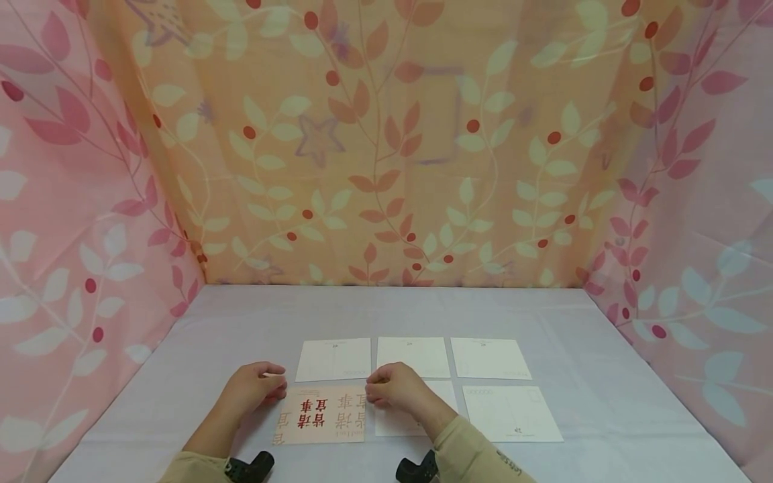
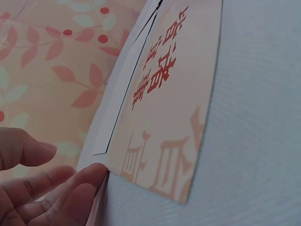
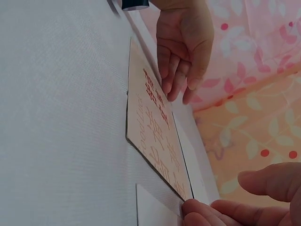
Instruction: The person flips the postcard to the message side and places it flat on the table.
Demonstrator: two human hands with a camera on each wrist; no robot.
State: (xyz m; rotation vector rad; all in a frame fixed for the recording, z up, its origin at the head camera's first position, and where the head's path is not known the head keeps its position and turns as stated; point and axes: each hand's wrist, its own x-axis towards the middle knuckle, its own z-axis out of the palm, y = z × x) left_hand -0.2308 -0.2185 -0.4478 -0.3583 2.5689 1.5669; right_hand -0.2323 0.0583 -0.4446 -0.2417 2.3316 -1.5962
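A peach postcard (image 1: pixel 320 414) with red and tan characters lies flat on the white-covered table, printed side up. My left hand (image 1: pixel 250 388) is at its left edge, fingertips right at the upper corner and thumb held apart in the left wrist view. On the opposite side, my right hand (image 1: pixel 400 390) has its fingertips at the upper right corner of the postcard. Its thumb stands away from the fingers (image 3: pixel 207 212) in the right wrist view. Beneath the right hand and forearm, a white card (image 1: pixel 395 424) is partly covered.
Three white cards, including one at the back left (image 1: pixel 334 360), form the back row. Another white card (image 1: pixel 512 412) lies at the front right. Patterned cloth walls (image 1: pixel 386 168) enclose the table (image 1: pixel 151 396). Dark devices (image 1: pixel 252 467) sit at both wrists.
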